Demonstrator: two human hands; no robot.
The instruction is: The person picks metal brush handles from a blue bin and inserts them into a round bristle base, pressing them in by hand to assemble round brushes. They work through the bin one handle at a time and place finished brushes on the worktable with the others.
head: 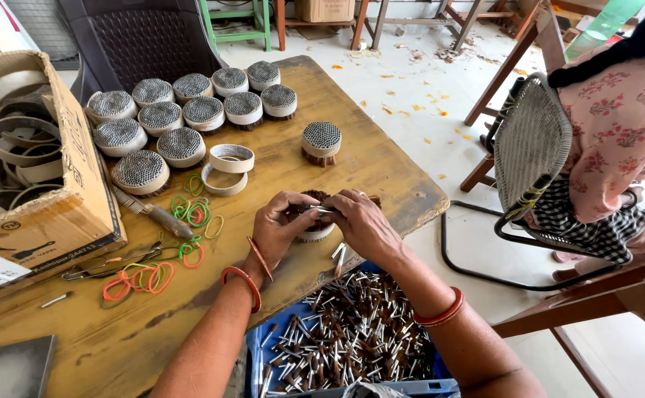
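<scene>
You sit at a worn wooden table (381, 166) whose near right edge is chipped. At its far left corner a dark chair (141, 37) is pushed in. A cardboard box (64, 199) of white rings stands along the left edge. Across the far side, from the box toward the far right corner, a cluster of filled round bundles (182, 110) stands packed close together, and one more bundle (321, 141) stands apart nearer the right edge. Two empty white rings (228, 166) lie touching each other between the cluster and your hands. A tool with a wooden handle (161, 217) lies beside the box, with loose coloured rubber bands (161, 254) scattered around it toward the near edge.

Below the near edge, a blue crate (352, 339) of loose metal-tipped brown sticks sits under your right forearm. Beyond the right edge, a person in a pink floral top (621, 125) sits on a woven chair (532, 144) on a pale floor (411, 88) with orange scraps.

Your left hand (282, 225) cups a part-filled ring bundle (315, 221) near the near right edge, fingers curled around its side. Your right hand (363, 225) bends over its top, thumb and fingers pinching a small metal-tipped stick (321, 211) against it. Both wrists wear red bangles.
</scene>
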